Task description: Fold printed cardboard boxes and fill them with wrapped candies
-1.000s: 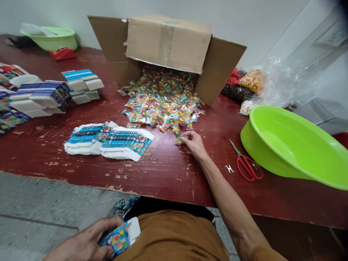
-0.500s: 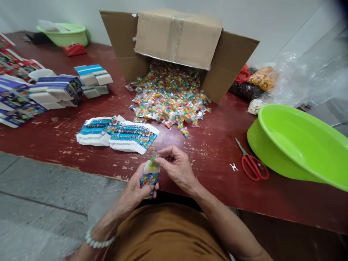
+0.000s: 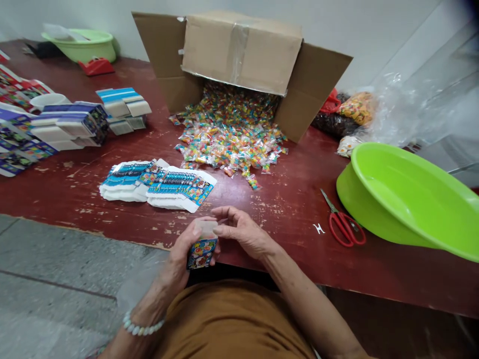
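Observation:
A small blue printed candy box (image 3: 202, 253) is upright in my left hand (image 3: 182, 247), whose fingers wrap round its sides. Its pale top flap stands up at the upper end. My right hand (image 3: 245, 233) is at that flap, thumb against its right edge and fingers curled behind. No candy packet shows at the box's top now. Just beyond my hands lie two overlapping rows of flat blue boxes (image 3: 175, 187). Farther back, a heap of small clear candy packets (image 3: 232, 142) spills out of a cardboard carton (image 3: 213, 47).
Red-handled scissors (image 3: 344, 227) and a white scrap (image 3: 319, 228) lie right of my hands, beside a large green basin (image 3: 411, 199). Purple boxes (image 3: 75, 122) and more blue boxes (image 3: 125, 107) stand at left. Behind them are a red tape dispenser (image 3: 96, 66) and a pale green basin (image 3: 88, 47).
The green and yellow candy packet that stuck out of the box top is out of sight. My left hand has turned the box slightly, and my right fingers have moved onto its flap.

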Available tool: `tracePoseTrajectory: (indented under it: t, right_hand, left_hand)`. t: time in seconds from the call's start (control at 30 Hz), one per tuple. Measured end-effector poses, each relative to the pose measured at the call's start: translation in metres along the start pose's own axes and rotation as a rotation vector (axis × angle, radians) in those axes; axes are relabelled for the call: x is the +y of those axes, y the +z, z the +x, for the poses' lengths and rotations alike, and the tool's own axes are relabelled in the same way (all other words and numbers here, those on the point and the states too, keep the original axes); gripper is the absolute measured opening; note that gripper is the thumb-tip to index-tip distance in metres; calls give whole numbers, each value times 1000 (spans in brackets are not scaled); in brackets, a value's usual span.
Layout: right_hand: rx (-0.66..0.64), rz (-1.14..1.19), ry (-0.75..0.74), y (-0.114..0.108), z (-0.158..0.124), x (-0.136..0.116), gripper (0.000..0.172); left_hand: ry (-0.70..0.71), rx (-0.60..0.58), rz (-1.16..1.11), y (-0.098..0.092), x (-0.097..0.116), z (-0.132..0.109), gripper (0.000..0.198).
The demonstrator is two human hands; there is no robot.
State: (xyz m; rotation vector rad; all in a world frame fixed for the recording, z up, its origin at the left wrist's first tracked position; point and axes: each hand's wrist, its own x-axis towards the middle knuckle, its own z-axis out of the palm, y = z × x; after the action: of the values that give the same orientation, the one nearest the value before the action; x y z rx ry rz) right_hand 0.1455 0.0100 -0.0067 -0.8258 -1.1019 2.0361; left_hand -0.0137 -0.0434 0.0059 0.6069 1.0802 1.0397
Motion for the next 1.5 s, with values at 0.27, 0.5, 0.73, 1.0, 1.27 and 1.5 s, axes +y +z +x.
tracePoseTrajectory:
  t: [0.27, 0.5, 0.73, 1.0, 1.27, 1.5]
  right_hand:
    - [144, -544, -528, 7, -1, 7, 18]
    - [105, -249, -30, 14, 0, -1, 20]
    - [44, -331, -173, 18, 5, 2, 17]
    - [-9, -923, -591, 14, -3, -2, 6]
    - [-5, -603, -377, 19, 8, 1, 9]
    - [-24, -939, -524, 12, 12, -9, 8]
  left_hand:
    - [-108, -20, -112, 0, 4, 0, 52]
    - [-58, -10, -160, -2, -2, -2, 67]
    - [2, 25, -82, -7, -2, -1, 76]
    - [-34, 149, -160, -1, -1, -1, 53]
    - [55, 95, -21, -12, -6, 1, 48]
    - [-31, -16, 62, -13, -10, 0, 74]
